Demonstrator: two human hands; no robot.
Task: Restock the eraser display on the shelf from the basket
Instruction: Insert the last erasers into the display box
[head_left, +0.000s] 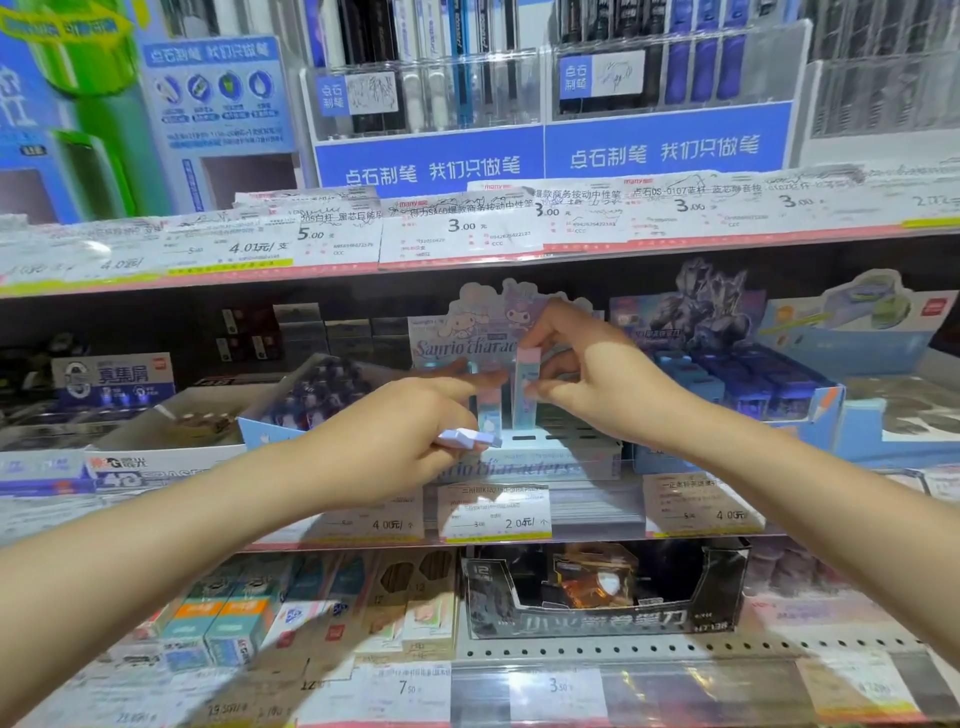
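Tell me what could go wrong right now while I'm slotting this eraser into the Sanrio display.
1. The right hand pinches the upright eraser right beside a standing eraser; a nudge could topple that one.
2. The left hand holds spare erasers loosely at its fingertips while pointing forward; one might slip.
3. The cardboard display box sits at the shelf's front edge; pressing down could shift it.
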